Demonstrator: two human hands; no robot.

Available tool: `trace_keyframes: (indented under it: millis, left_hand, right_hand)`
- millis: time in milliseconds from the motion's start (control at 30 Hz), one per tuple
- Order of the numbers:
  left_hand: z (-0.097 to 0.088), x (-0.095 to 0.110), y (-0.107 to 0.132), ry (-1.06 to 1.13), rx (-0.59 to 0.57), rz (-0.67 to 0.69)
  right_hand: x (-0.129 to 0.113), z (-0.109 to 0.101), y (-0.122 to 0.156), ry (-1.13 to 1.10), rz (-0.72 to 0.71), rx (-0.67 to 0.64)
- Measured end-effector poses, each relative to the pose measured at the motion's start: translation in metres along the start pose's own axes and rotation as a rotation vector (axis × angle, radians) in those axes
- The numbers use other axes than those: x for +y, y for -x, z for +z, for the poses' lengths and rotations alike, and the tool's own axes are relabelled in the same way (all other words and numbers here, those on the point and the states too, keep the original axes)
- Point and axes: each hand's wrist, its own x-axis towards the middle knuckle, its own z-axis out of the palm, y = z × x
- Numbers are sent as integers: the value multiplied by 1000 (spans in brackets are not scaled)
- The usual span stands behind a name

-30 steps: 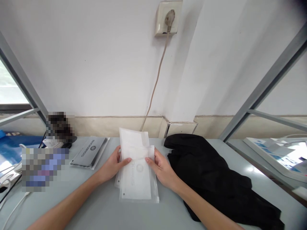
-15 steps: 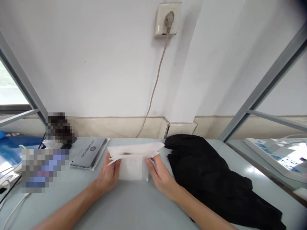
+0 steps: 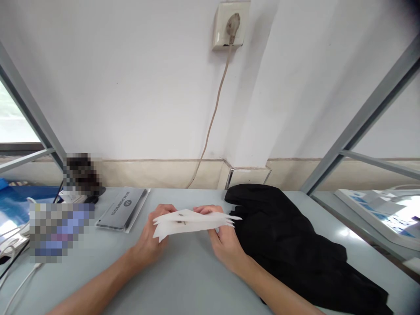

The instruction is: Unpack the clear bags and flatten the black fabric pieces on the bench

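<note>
Both of my hands hold a small stack of white frosted plastic bags (image 3: 192,221) just above the grey table (image 3: 183,284). The stack is turned almost edge-on to me and fans out at its corners. My left hand (image 3: 151,238) grips its left end, fingers curled over the top. At the right end, my right hand (image 3: 225,238) is closed on the stack too, with its fingertips showing above the bags. A heap of black cloth (image 3: 295,240) lies directly right of my right hand.
A flat grey packet with printed lettering (image 3: 123,208) lies to the left near the wall. Blurred items and white cables (image 3: 16,267) sit at the far left. A cord (image 3: 213,113) runs from a wall socket (image 3: 230,24) down behind the table. Grey frame bars stand on both sides.
The bags went from lying flat and upright in my hands to tipped over, almost edge-on. Both hands rolled with them; fingers now curl over the top edge.
</note>
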Motion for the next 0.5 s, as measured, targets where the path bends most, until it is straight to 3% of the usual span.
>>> trace_keyframes:
  millis: [67,167,333,500]
  left_hand:
    - [0,7,-2,-26,24,18]
    - [4,11,-7,-1,-61,-52]
    - [6,1,-3,161,-132,-138]
    - [8,-7,5,91,-105,-124]
  right_hand:
    - [0,0,0,0,-5,8]
    - [3,0,-2,66,45,-10]
    - [7,0,-3,58,25,-49]
    - [4,0,-3,66,91,-71]
